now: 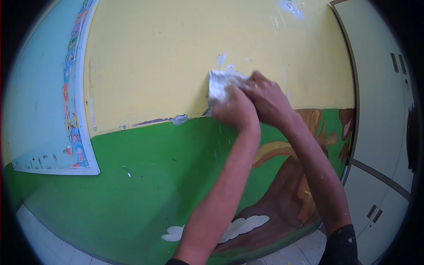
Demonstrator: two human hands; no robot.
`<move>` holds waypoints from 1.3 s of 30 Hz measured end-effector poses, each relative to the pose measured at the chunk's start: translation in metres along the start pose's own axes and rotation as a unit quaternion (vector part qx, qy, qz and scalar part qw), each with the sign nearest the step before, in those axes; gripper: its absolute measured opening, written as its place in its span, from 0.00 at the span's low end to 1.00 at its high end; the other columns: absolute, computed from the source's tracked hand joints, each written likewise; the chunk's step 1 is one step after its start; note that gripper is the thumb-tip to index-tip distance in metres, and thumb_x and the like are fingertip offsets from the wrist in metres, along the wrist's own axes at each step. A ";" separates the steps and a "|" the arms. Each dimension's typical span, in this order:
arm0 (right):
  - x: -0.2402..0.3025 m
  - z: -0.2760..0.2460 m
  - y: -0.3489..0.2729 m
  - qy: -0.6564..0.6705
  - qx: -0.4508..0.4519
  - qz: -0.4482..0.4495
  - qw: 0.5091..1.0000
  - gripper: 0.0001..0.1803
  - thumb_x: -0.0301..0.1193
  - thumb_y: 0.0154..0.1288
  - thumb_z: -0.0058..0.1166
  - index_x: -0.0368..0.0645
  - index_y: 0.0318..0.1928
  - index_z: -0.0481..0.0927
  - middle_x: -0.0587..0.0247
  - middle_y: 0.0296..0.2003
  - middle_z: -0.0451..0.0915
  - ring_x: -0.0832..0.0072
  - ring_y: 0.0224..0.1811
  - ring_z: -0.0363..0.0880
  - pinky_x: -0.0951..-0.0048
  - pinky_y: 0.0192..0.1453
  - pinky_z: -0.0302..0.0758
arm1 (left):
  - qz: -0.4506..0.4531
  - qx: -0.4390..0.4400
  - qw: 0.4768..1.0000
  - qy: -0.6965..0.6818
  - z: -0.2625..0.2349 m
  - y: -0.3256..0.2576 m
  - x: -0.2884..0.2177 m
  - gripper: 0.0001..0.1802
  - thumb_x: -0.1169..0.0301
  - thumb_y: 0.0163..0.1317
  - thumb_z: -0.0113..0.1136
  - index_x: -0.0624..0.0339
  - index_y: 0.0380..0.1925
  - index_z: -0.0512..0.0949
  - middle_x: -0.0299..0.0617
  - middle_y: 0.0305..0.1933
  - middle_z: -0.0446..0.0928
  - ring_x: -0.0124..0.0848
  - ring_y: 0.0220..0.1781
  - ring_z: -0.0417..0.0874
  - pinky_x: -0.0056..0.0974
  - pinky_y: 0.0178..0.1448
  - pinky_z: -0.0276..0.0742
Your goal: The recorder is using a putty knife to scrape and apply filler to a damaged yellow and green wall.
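Both my hands are together at a flat, silvery scraper (217, 87), its broad blade against the yellow upper wall (154, 66). My left hand (236, 110) is closed at the lower side of the blade, slightly smeared by motion. Beside it on the right, my right hand (273, 99) is wrapped round the scraper's handle end, which the fingers hide. Just above the blade, a patch of peeled paint (221, 59) shows pale. A chipped spot (179, 119) lies to the left, where the yellow meets the green lower wall (145, 185).
A white-framed board (39, 92) with a colourful border hangs at the left. Tall pale cabinets (375, 84) stand at the right. A painted brown figure (282, 190) and white cloud (245, 226) decorate the lower wall. Pale floor tiles (48, 240) run along its foot.
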State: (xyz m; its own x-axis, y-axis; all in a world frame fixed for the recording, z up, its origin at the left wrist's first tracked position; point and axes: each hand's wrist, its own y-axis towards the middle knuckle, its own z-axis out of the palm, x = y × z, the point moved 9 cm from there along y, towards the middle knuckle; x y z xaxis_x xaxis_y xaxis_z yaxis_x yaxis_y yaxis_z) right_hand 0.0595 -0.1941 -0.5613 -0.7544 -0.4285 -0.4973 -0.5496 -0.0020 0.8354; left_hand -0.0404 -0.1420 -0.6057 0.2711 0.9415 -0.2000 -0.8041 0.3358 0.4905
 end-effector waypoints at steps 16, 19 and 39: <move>0.000 0.004 -0.008 -0.010 -0.072 0.000 0.997 0.18 0.30 0.59 0.59 0.42 0.50 0.85 0.64 0.51 0.87 0.61 0.49 0.79 0.61 0.44 0.84 | 0.018 0.025 0.999 -0.009 0.002 0.002 0.000 0.11 0.80 0.61 0.58 0.82 0.37 0.82 0.56 0.36 0.87 0.44 0.36 0.90 0.46 0.39 0.85; -0.019 -0.001 0.034 -0.093 -0.018 0.059 0.994 0.14 0.30 0.58 0.59 0.42 0.45 0.85 0.61 0.47 0.87 0.60 0.48 0.80 0.61 0.43 0.83 | -0.034 0.062 0.996 0.049 0.039 0.034 -0.001 0.11 0.78 0.59 0.59 0.82 0.35 0.81 0.58 0.34 0.86 0.44 0.35 0.90 0.47 0.38 0.83; 0.022 0.004 -0.035 0.040 0.007 0.048 0.998 0.20 0.27 0.51 0.63 0.44 0.48 0.86 0.58 0.40 0.87 0.57 0.45 0.81 0.56 0.46 0.81 | -0.026 0.203 0.973 0.105 -0.040 -0.021 -0.003 0.23 0.60 0.67 0.65 0.77 0.40 0.82 0.55 0.36 0.87 0.40 0.38 0.90 0.45 0.39 0.84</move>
State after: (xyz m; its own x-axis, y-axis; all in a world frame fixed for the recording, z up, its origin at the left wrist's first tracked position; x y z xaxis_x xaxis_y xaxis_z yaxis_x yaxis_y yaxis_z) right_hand 0.0602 -0.1996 -0.6024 -0.7731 -0.4967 -0.3946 -0.4813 0.0542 0.8749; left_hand -0.0455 -0.1527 -0.6493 0.1576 0.9111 -0.3809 -0.5060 0.4057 0.7611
